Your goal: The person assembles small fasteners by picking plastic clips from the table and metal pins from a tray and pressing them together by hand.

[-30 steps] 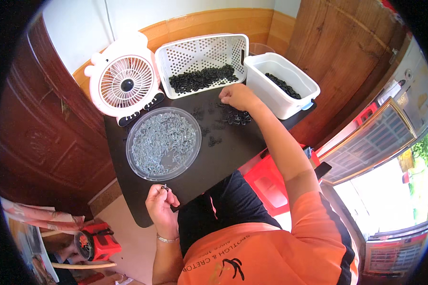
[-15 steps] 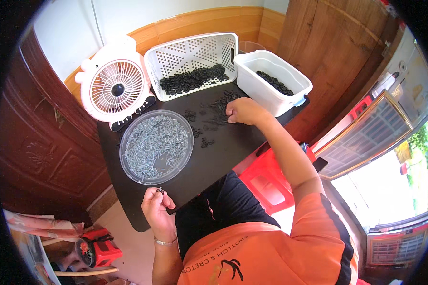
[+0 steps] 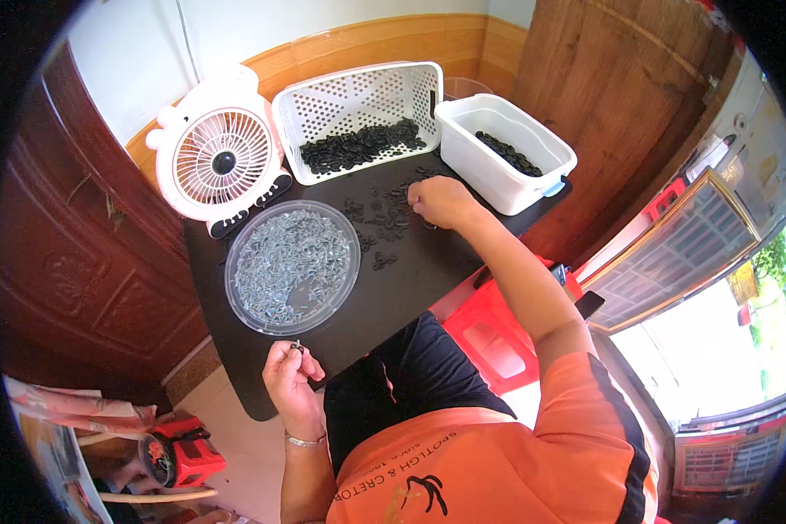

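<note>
The left hand (image 3: 290, 377) is raised at the near edge of the black worktop (image 3: 410, 279), its fingertips closed in a pinch grip on one small dark part (image 3: 298, 347), just below the clear round dish (image 3: 293, 265) of pale grey pieces. The right hand (image 3: 443, 201) rests curled on the worktop among the loose black parts (image 3: 384, 218); whether its grip holds one cannot be told. Behind stand a white fan (image 3: 221, 157), a perforated white basket (image 3: 358, 118) and a white tub (image 3: 502, 150), both containing black parts.

Worn on the head, looking steeply down over a black table (image 3: 410, 279). Wide fisheye, edges bending at the rim. Close above, left fingers (image 3: 290, 354) low, right fingers (image 3: 417, 199) further up.
</note>
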### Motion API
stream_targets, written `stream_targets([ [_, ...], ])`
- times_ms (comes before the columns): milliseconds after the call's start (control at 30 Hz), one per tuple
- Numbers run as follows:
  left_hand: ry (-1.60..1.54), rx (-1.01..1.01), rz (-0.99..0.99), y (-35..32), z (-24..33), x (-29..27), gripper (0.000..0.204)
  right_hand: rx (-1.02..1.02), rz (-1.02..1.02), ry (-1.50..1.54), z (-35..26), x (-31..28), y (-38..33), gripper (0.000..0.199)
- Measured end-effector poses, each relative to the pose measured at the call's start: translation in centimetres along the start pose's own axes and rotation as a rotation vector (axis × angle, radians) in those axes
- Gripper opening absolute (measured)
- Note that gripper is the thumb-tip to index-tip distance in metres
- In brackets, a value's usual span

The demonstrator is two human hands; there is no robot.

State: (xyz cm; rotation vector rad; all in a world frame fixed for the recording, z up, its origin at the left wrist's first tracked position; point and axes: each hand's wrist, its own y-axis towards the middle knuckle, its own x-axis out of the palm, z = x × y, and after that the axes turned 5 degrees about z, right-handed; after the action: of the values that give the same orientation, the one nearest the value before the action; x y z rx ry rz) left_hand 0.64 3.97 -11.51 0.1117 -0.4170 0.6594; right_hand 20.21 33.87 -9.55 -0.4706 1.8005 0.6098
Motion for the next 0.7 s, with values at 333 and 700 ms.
stream_targets([
  [333, 0.022, 0.01, -0.006, 0.0, 0.0, 0.1, 0.013, -0.089, -0.073, 0.086, -1.7, 0.3, -0.4, 0.022],
  [700, 0.01, 0.001, -0.007, 0.0, -0.1, -0.1, 0.014, -0.053, 0.107, 0.603, -2.2, 1.1, -1.9, 0.016],
])
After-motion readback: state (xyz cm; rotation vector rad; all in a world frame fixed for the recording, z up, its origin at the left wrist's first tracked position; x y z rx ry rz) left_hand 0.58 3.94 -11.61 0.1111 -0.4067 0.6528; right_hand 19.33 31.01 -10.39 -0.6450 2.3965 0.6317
